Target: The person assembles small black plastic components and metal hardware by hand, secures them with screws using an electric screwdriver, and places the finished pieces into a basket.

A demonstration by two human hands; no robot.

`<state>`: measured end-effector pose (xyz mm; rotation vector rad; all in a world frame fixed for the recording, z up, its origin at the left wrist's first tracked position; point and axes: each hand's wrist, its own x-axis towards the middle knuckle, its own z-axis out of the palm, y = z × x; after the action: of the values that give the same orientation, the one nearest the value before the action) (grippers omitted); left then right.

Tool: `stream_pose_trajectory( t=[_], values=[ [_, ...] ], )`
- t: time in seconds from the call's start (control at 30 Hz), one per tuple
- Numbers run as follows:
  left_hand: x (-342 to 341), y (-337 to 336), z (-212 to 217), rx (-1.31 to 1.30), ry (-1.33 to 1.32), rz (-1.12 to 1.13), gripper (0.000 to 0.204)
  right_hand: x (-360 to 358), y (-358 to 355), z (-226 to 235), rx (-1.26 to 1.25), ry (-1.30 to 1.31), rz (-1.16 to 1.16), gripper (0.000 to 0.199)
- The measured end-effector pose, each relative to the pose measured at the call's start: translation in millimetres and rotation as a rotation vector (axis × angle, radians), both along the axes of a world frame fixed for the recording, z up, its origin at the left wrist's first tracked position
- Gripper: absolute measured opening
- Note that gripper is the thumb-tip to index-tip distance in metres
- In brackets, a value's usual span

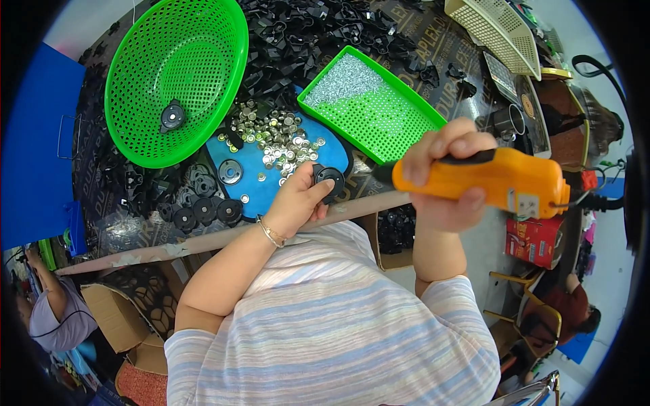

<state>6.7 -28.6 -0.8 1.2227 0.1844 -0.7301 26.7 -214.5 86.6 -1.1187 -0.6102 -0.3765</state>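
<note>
Between the thumb and fingers of my left hand (296, 201) is a round black plastic part (330, 181), held over the table's front edge. My right hand (447, 179) is wrapped round an orange electric screwdriver (511, 177). Its dark tip end points left toward the black part, with a gap between them. Small shiny round metal caps (281, 145) lie heaped on a blue mat (254, 181) beyond my left hand. A round part with a metal-coloured face (231, 172) rests on the mat's left side.
A green round basket (122, 145) at the left holds one black part (172, 116). A green tray (406, 101) of small silver screws (345, 78) stands ahead. Black plastic parts (318, 27) pile up at the back. A metal cup (508, 120) stands right. Cardboard boxes (112, 318) sit below the table; other people sit nearby.
</note>
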Motion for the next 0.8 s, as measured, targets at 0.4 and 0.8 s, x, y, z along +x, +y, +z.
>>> stream_pose_trajectory(
  t=[0.4, 0.8],
  values=[
    [0.1, 0.2, 4.4, -0.012, 0.006, 0.01, 0.009, -5.7, 26.1, -1.2, -0.055, 0.028, 0.08, 0.04],
    [-1.1, -1.3, -3.1, -0.037, -0.027, -0.01, 0.008, 5.0, 33.4, -3.2, -0.278, -0.012, 0.071, 0.045]
  ],
)
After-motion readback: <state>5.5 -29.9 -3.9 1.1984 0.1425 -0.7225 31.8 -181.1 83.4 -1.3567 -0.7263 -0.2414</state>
